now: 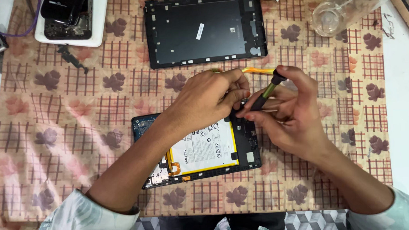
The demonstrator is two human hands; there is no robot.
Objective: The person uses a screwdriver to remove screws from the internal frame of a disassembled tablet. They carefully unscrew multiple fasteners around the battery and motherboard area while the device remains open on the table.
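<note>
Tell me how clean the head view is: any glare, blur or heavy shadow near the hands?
Head view: even, soft light, only faint shadows under the hands; left hand and right hand slightly soft at the fingertips; opened tablet sharp; clear plastic bottle blurred, catching glare at the top right.

Seen from above, a worktop (405,99), white along its bare right edge and upper left corner. Spread over most of it, a peach cloth (64,133) checked with dark red grids and printed with brown and pink flowers, lightly creased near its left side. Lit evenly and brightly, with only soft shadows. Below the near edge of the worktop, a strip of floor (308,222) patterned in grey and white geometric blocks. No walls or windows in view.
</note>
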